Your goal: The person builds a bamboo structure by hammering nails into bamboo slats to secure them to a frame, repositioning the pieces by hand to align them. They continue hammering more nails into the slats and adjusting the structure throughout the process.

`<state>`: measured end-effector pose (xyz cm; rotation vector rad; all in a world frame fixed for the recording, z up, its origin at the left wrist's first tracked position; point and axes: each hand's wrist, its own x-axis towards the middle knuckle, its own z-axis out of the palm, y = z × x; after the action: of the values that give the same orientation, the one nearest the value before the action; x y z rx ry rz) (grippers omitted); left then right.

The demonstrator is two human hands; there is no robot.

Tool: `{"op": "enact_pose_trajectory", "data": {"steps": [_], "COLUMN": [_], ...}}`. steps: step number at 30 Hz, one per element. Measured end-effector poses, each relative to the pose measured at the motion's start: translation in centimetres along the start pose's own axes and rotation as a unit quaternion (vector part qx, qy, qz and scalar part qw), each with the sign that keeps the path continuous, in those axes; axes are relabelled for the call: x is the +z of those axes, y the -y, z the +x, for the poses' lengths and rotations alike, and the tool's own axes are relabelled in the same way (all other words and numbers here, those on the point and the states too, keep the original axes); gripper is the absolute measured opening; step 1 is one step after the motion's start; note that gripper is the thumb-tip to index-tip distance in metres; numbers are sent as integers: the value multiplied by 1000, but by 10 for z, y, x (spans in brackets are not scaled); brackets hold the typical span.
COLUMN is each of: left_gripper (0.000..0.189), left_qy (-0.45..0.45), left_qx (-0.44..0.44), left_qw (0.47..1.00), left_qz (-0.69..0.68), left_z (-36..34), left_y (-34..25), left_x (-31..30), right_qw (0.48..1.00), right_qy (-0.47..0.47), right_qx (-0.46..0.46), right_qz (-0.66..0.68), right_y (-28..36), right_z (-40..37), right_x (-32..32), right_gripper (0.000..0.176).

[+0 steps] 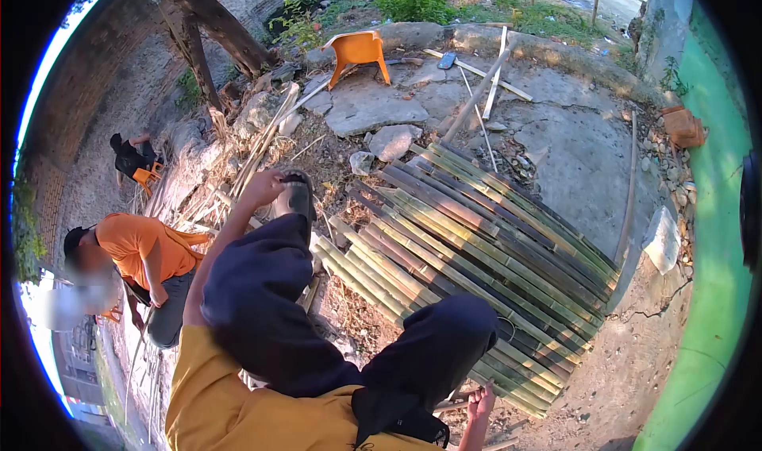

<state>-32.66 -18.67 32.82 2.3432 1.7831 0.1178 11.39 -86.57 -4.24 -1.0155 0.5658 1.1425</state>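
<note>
My left hand (264,187) reaches down past my raised knee to my foot, its fingers closed at the edge of the shoe (295,197). Low in the view, my right hand (481,402) is curled closed beside the near end of a row of bamboo poles (484,252). A brown stick-like piece (451,406) lies just left of that hand; I cannot tell whether the fingers grip it. The bamboo lies side by side on the ground, green, yellow and dark brown. My bent legs in dark trousers (270,300) lie between the two hands.
A person in an orange shirt (147,248) bends over at the left, and another person (131,159) sits farther back. An orange chair (357,52) stands beyond the broken concrete slabs (377,117). White strips (496,74) lie behind the bamboo. A green wall (706,237) bounds the right side.
</note>
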Motion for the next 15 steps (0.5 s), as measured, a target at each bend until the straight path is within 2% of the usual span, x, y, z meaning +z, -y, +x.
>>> {"op": "enact_pose_trajectory", "data": {"steps": [1, 2, 3, 5, 7, 9, 11, 12, 13, 14, 15], "left_gripper": [45, 46, 46, 46, 44, 42, 36, 36, 38, 39, 40], "left_qy": [-22, -69, -71, -41, -15, -8, 15, 65, 92, 128, 151], "left_qx": [-5, 20, 32, -7, 8, 27, 101, 101, 138, 153, 162], "left_qw": [1000, 997, 997, 999, 1000, 1000, 995, 992, 985, 979, 975], "left_qz": [4, -14, -13, 8, -1, 0, 4, -47, -47, -28, -12], "left_z": [2, 19, 21, 22, 36, 55, 79, 102, 110, 119, 129], "left_y": [-5, 35, 32, 16, 8, -11, -38, -38, -59, -77, -93], "left_x": [-24, -14, -23, -39, -39, -34, -24, -13, -7, 1, 8], "right_qw": [1000, 1000, 999, 999, 996, 994, 976, 964, 922, 930, 884], "right_qy": [5, -4, -16, -33, -30, -71, -160, -147, -173, -167, -206], "right_qx": [-2, -9, -16, -32, -60, -66, -110, -119, -208, -195, -224], "right_qz": [14, -7, -27, -10, -52, -54, -99, -186, -277, -264, -355], "right_y": [-2, 0, -1, -6, -9, -10, -4, -15, -40, -42, -43], "right_z": [0, -3, -4, -3, -6, -9, -24, -20, -12, -26, -45], "right_x": [4, 6, 7, 6, 7, 9, 33, 14, -2, 3, 18], "right_gripper": [48, 47, 46, 45, 44, 31, 28, 29, 30, 31, 37]}}
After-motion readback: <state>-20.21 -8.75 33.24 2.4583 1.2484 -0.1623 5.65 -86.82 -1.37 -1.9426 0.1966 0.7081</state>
